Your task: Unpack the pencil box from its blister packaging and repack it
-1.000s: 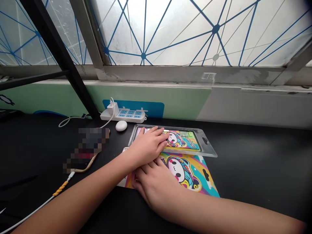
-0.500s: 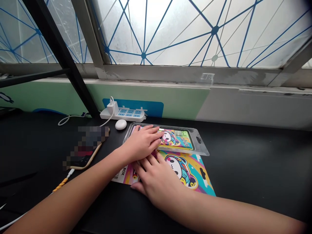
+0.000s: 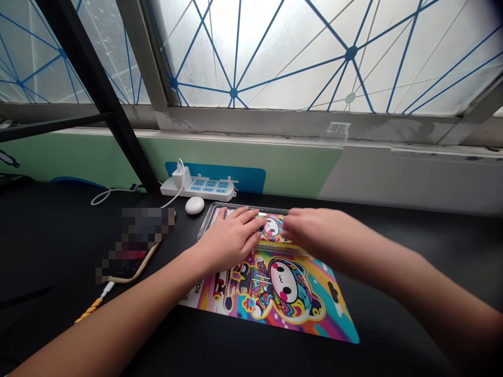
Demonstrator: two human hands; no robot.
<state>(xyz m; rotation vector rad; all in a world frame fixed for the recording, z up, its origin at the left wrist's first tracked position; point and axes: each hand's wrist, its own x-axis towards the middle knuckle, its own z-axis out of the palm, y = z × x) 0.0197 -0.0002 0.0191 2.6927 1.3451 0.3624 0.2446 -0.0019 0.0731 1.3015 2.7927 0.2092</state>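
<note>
A clear plastic blister tray [image 3: 204, 225] lies on the black desk with a small colourful printed piece [image 3: 271, 228] inside, showing a cartoon bear. Under the tray's near edge, a larger bright backing card [image 3: 286, 285] with the same cartoon figure lies flat. My left hand [image 3: 236, 235] rests palm down over the left part of the tray, fingers spread. Over the tray's right part, my right hand [image 3: 308, 228] bends its fingers downward near the printed piece; they are blurred and partly hidden, so any grip cannot be made out.
Left of the tray lies a phone [image 3: 145, 259], partly pixelated, with a charging cable [image 3: 90, 309]. A white rounded case [image 3: 194, 205] and a white power strip [image 3: 212, 189] with a plugged-in charger [image 3: 181, 177] stand behind. A black post [image 3: 102, 99] slants at the left.
My right hand has lifted off the backing card and moved up and right to the tray's right part, uncovering the card's picture. My left hand stays spread on the tray.
</note>
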